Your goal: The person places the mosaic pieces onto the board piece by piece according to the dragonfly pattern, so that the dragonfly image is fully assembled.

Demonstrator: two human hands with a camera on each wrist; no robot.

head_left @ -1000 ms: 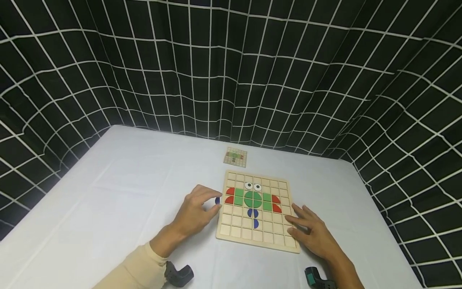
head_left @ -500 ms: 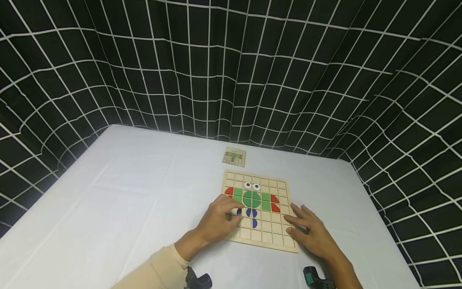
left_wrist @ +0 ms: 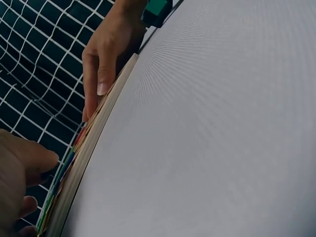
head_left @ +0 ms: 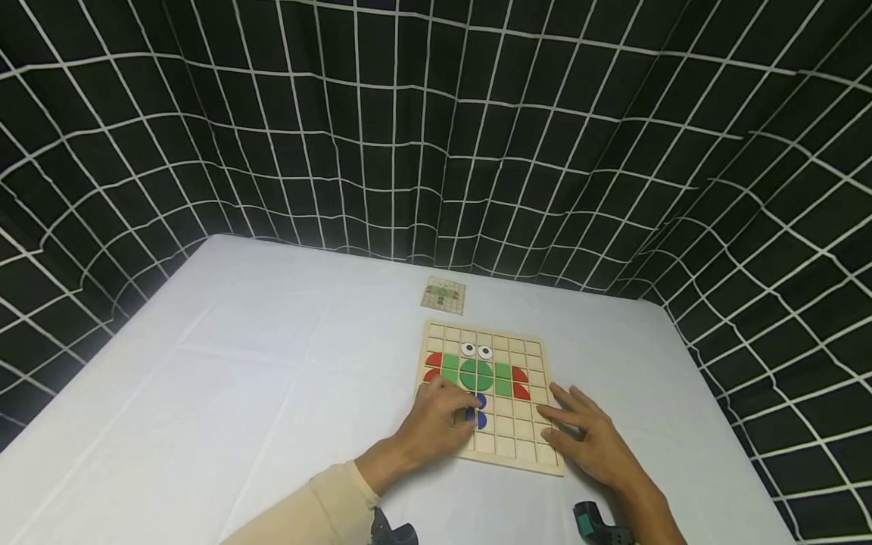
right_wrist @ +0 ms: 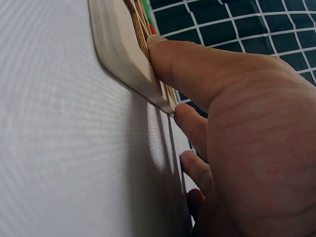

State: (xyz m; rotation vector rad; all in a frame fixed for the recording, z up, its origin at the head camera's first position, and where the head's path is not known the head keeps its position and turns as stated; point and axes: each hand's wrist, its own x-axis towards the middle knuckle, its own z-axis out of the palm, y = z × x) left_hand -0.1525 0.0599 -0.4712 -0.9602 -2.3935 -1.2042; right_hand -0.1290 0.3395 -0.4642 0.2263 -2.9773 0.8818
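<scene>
A square wooden grid board (head_left: 515,448) lies on the white table. Over its lower middle, my left hand (head_left: 434,425) pinches a blue half-round piece (head_left: 470,415) between thumb and fingers, beside another blue piece (head_left: 482,420) in a cell. Part of the held piece is hidden by the fingers. My right hand (head_left: 587,439) rests on the board's right edge with fingers spread; the right wrist view shows its thumb (right_wrist: 182,61) on the rim. Green pieces (head_left: 477,375) form a circle at the centre, flanked by green squares and red quarter-rounds (head_left: 521,391). Two eye pieces (head_left: 484,352) sit above.
Behind the board lies a small pattern card (head_left: 443,295) with a similar coloured figure. A white cloth covers the table (head_left: 259,363). Dark curtains (head_left: 381,136) with white grid lines surround it. Each wrist wears a dark device (head_left: 598,524).
My left hand has carried the blue piece from left of the board rightward over it, to beside the lower blue piece. The right hand stays in place.
</scene>
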